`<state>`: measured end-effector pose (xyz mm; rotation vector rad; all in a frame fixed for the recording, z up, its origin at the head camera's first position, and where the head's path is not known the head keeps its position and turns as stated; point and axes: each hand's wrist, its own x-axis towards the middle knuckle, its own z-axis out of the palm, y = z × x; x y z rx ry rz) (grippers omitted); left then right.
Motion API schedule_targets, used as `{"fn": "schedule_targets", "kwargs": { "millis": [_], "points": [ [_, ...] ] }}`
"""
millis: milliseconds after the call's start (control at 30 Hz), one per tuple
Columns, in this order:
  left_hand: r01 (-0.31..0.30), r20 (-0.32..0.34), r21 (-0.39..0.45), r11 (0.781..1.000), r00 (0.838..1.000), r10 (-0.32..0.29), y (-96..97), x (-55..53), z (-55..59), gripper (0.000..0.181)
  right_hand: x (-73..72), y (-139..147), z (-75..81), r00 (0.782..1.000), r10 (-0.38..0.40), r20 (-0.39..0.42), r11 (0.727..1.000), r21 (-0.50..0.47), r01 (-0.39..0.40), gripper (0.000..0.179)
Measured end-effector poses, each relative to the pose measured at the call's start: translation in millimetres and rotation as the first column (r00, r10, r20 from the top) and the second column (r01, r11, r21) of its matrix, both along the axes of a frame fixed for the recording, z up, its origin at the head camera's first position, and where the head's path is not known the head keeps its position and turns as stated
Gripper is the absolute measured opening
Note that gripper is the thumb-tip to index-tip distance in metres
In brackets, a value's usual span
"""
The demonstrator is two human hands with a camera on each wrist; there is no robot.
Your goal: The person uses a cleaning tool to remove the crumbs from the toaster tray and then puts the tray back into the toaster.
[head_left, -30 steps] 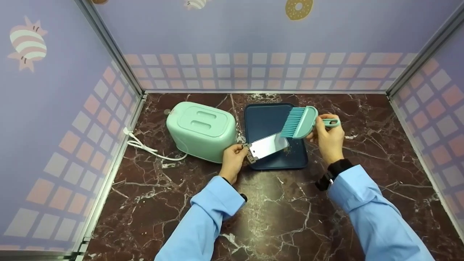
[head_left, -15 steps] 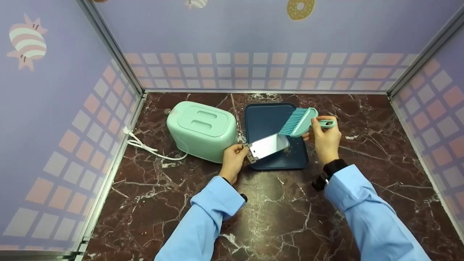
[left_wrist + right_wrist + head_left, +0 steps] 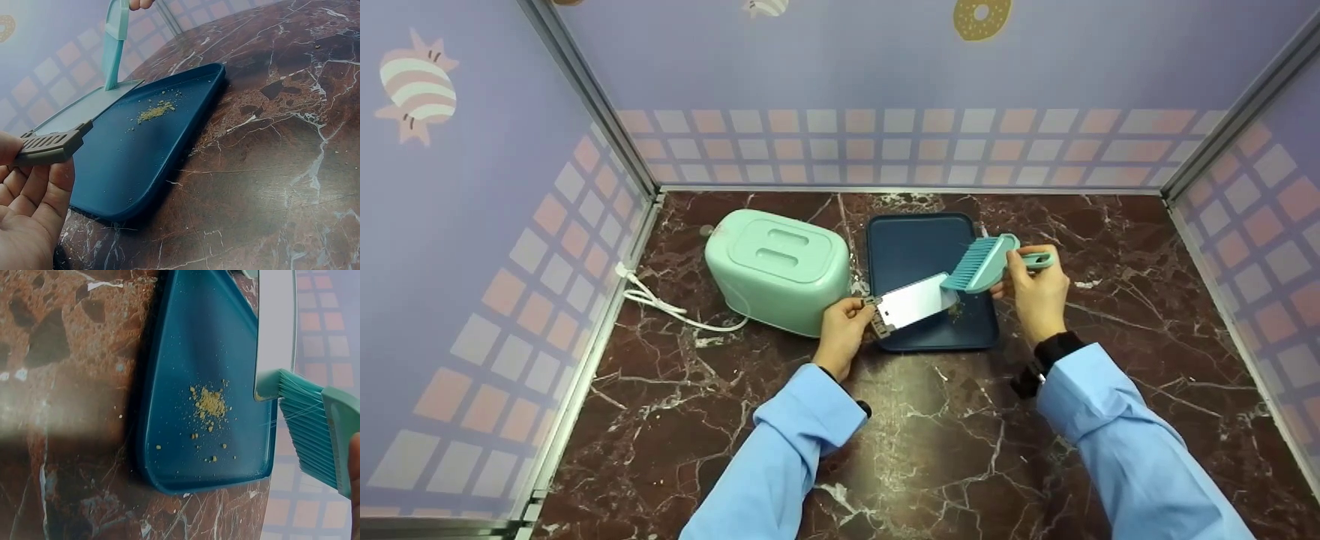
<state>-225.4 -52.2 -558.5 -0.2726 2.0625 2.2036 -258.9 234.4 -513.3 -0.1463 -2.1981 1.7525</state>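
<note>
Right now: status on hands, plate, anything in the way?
Left hand pinches plate by one end, over tray. Right hand grips brush, bristles touching plate's far end. Crumbs on tray. Nothing visibly blocking brush.

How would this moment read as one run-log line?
left hand: holds crumb tray; right hand: holds brush; bristles: touching crumb tray; crumbs: on navy tray; toaster: beside navy tray

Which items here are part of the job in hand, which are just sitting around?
In the job:
silver plate, pinched by the left hand
teal brush, held by the right hand against the plate's free end
blue tray beneath, bearing yellowish crumbs

Seemingly just there:
mint-green toaster-like appliance
white cord
</note>
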Motion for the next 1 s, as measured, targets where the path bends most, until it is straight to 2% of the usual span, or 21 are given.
{"fn": "schedule_targets", "kwargs": {
  "millis": [500,800,1000],
  "points": [
    [0.0,0.016,-0.025,1.0,1.0,0.0,-1.2,-0.4,0.0,0.019,2.5,15,-6.6,0.999,-0.034,0.031,0.997,0.064,0.031,0.033],
    [-0.006,-0.003,-0.074,0.997,1.0,0.006,-2.3,-0.4,-1.3,0.016,2.6,19,-6.9,1.0,-0.009,0.008,0.994,0.112,0.008,0.034],
    [-0.007,0.008,-0.064,0.998,1.0,0.008,-2.7,-0.3,-0.9,0.015,2.4,19,-6.9,1.0,-0.013,-0.003,0.994,0.104,0.013,0.034]
  ]
}}
